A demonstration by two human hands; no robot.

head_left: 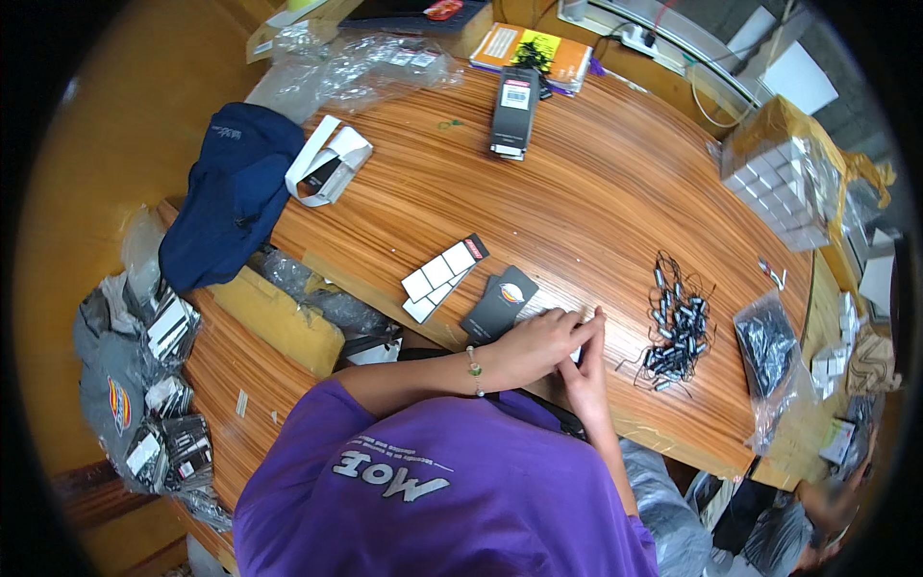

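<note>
My left hand (541, 343) and my right hand (586, 372) meet at the table's near edge, fingers closed together. A sliver of something white shows between them; what they grip is mostly hidden. Left of the hands lie dark grey hang tags (486, 315), the top one with a coloured oval emblem. Beyond these rest several fanned tags (440, 281) with white label panels and a red mark at the end. To the right of my hands is a tangled pile of black hang-tag strings (678, 327) with small shiny fasteners.
A stack of dark tags (514, 113) stands toward the back, near an orange booklet (577, 65). Navy cloth (231, 188) and a looped white strip (327, 159) lie left. Rightward are a bagged black bundle (766, 344) and a plastic-wrapped box block (784, 183).
</note>
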